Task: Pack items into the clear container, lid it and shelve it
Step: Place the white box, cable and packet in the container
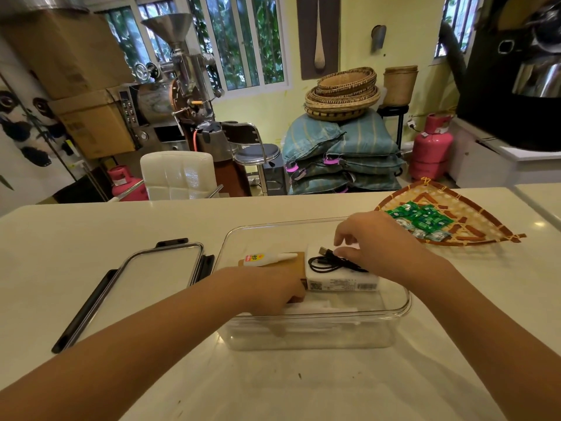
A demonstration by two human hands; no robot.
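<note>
The clear container (403,302) stands on the white counter in front of me. Inside lie a brown box (296,264), a white box (340,282) with a barcode label, a small glue tube (268,258) on the brown box, and a coiled black USB cable (326,262) on the white box. My left hand (270,291) reaches into the container and grips the near end of the brown box. My right hand (373,244) rests on the cable, thumb and fingers pinching it. The clear lid (158,270) with black clips lies flat to the left of the container.
A woven tray (485,220) holding several green packets (419,217) sits at the right of the counter, just beyond my right hand. Past the counter's far edge are a white chair (179,174), a stool, stacked sacks and pink gas cylinders.
</note>
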